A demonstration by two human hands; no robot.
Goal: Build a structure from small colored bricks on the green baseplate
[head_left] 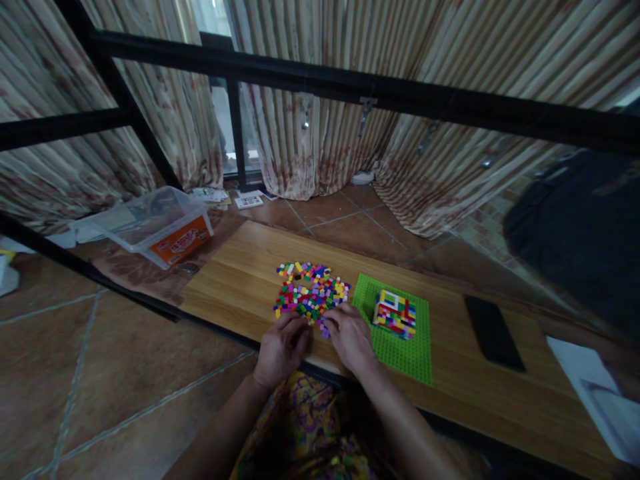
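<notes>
A loose pile of small multicoloured toy building bricks [313, 293] lies on the wooden table in front of me. My left hand [283, 343] rests at the near left edge of the pile, its fingers curled in toward the thumb; what they hold, if anything, is too small to make out. At the near right edge, my right hand [350, 333] has its fingers bent in a pinch among the bricks, and its fingertips are partly hidden. Just right of that hand is a green baseplate [417, 360], bearing a block-shaped build of coloured bricks [395, 313].
A black flat slab [494, 332] lies on the table [235, 267] to the right, with white sheets [590, 380] at the far right end. On the floor at left stands a clear plastic bin [150, 213] with an orange label. A black metal frame [320, 73] crosses before the curtains.
</notes>
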